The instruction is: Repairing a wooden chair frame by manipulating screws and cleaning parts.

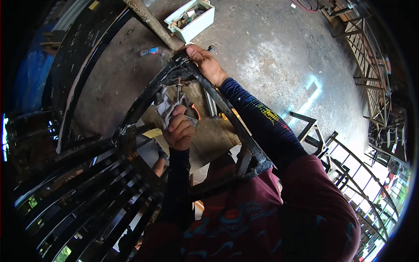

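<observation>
A black wooden furniture frame (pixel 146 96), slatted at the lower left, is in front of me. My right hand (pixel 206 65) grips its far corner with bent fingers. Below that corner, inside the frame, my left hand (pixel 180 130) is closed around a thin metal-shafted tool like a screwdriver (pixel 179 89). The tool's shaft points up toward the corner; its handle is hidden in my fist. A pale crumpled rag (pixel 165 107) hangs beside the left fingers. Just right of them lie orange-handled pliers (pixel 195 110).
A white bin of scraps (pixel 192 22) stands on the concrete floor beyond the frame, with a clear bottle (pixel 150 51) nearby. A pole (pixel 150 22) slants down toward the corner. Cardboard (pixel 209 142) lies beneath. More metal and wooden frames (pixel 371 83) line the right side.
</observation>
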{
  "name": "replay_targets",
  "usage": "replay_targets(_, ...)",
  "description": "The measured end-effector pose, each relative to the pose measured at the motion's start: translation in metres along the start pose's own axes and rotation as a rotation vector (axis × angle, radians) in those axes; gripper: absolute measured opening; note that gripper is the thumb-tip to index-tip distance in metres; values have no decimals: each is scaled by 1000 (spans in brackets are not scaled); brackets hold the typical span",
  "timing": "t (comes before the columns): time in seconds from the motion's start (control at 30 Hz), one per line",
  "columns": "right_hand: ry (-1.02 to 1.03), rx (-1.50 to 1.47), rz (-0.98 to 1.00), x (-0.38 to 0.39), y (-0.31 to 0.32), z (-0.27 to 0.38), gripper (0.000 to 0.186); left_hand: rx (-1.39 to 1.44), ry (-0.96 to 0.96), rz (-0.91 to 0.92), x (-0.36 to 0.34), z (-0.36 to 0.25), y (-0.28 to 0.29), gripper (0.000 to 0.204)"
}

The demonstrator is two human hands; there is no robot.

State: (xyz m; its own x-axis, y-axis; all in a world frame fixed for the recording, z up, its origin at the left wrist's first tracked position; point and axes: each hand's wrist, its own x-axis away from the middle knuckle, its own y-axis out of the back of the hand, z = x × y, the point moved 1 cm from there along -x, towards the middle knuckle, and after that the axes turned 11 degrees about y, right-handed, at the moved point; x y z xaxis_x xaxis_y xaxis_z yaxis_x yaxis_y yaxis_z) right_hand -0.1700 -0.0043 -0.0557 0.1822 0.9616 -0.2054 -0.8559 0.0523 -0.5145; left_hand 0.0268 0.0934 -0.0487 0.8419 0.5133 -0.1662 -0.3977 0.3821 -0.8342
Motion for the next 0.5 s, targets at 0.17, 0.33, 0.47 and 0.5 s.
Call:
replay_targets(0.17, 50, 59, 18, 0, 5, -4, 34, -344, 63, -324, -3, -10, -20, 13)
replay_targets(0.33, 7, 75, -22, 8, 8, 0, 35, -1350, -528, -1197, -45, 27, -38, 10)
replay_targets(0.47, 18, 149, 46, 1, 0, 5, 36, -2125, -975, -1122, -45, 10, -2, 20)
replay_targets(0.5, 25, 142, 47, 2, -4, 8, 37, -2384, -1219, -962, -46, 10, 1, 24)
